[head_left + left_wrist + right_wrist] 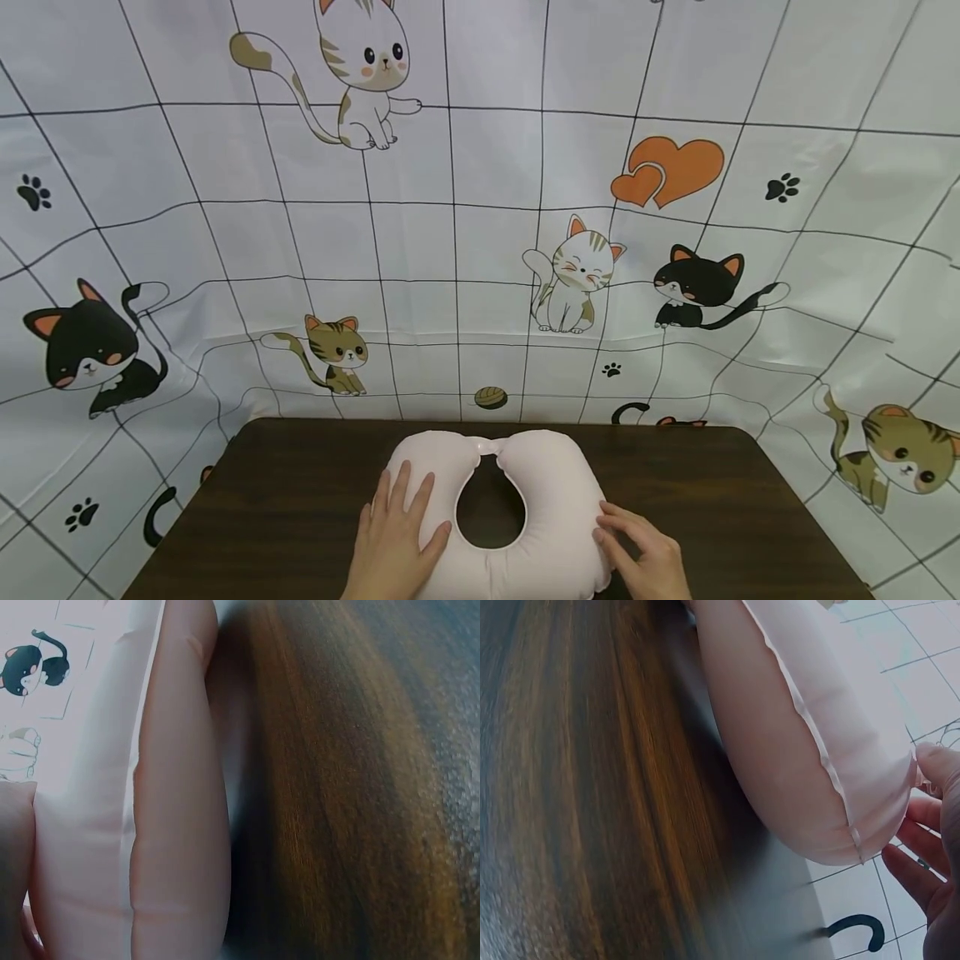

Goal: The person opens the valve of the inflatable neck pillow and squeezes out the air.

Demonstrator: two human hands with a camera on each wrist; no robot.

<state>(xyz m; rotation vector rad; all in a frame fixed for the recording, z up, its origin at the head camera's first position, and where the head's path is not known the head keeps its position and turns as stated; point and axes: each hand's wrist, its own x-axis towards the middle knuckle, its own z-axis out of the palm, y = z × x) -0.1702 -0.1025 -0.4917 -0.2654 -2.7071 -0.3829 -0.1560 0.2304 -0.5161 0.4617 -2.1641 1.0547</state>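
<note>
A pale pink inflatable neck pillow (558, 492) lies on the dark wooden table, its two rounded ends meeting at the far side around a central hole. My left hand (393, 537) rests on the pillow's left half, fingers spread and fairly straight. At its right edge, my right hand (648, 550) holds the side between thumb and fingertips. The right wrist view shows the thumb (934, 761) and fingers at the pillow's end, with a small pink bit between them that is too blurred to name. A welded seam runs along the pillow's side (180, 787).
The brown wood-grain table (300, 475) extends to both sides of the pillow. Behind and beside it hangs a white sheet (495, 242) with a black grid, cartoon cats, paw prints and orange hearts.
</note>
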